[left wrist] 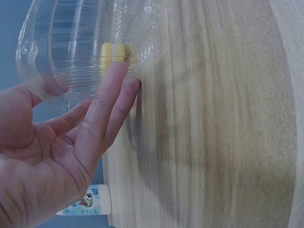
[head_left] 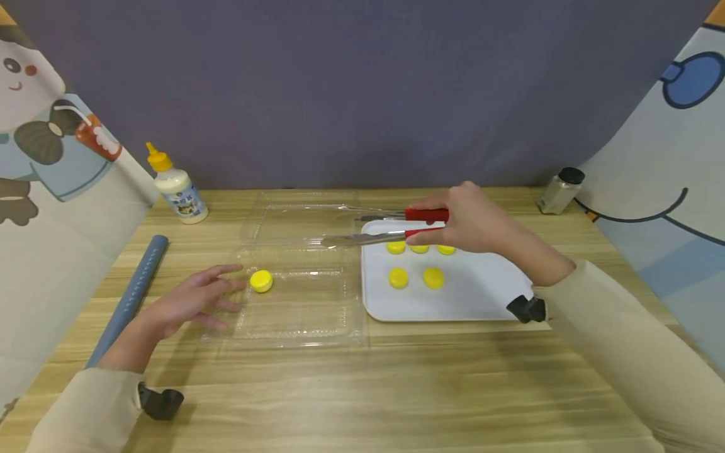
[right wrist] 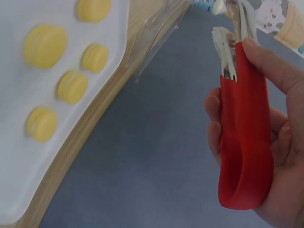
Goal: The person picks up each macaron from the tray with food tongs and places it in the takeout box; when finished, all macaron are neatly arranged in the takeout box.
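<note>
My right hand (head_left: 472, 220) grips metal tongs with red handles (head_left: 426, 215); their spread tips point left over the clear plastic box, with nothing seen between them. In the right wrist view, the thumb and fingers wrap the tongs (right wrist: 244, 128). A yellow macaron (head_left: 261, 281) sits at the left side of the open clear box (head_left: 306, 343). Beside that wall my left hand (head_left: 195, 297) is held with fingers spread and nearly straight. The left wrist view shows fingertips close to the box wall; whether they touch is unclear. Several yellow macarons (head_left: 433, 277) lie on the white tray (head_left: 470, 305).
The box's lid half (head_left: 300, 217) lies folded back behind its base. A white bottle with a yellow cap (head_left: 181, 192) stands at the back left, and a blue-grey rod (head_left: 130, 296) lies left. At the back right is a jar with a black lid (head_left: 557, 194).
</note>
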The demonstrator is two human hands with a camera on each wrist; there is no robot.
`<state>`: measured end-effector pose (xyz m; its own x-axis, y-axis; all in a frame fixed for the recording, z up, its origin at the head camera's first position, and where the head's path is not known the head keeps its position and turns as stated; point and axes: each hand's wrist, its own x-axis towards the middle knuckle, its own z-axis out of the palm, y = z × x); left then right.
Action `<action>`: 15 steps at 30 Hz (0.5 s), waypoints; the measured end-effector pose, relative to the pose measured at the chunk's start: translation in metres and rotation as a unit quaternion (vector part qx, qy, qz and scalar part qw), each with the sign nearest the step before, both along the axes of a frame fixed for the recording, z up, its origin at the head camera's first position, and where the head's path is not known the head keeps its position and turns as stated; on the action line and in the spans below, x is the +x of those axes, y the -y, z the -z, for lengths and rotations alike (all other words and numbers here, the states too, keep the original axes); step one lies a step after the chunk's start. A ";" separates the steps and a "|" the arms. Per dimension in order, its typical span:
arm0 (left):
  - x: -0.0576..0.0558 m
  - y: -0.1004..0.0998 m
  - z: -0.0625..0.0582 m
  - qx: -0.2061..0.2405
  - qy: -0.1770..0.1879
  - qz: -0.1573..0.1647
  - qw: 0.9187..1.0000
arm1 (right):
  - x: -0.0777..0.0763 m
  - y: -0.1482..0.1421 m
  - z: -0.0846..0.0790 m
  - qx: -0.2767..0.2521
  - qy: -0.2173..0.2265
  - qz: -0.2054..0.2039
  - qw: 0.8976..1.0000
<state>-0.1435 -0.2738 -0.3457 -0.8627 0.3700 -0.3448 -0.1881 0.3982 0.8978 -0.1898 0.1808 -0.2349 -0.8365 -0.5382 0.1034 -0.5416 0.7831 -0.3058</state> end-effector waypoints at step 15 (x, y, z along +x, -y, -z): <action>0.000 0.000 0.000 0.000 0.002 0.000 1.000 | 0.031 -0.073 0.001 0.020 -0.024 0.060 0.998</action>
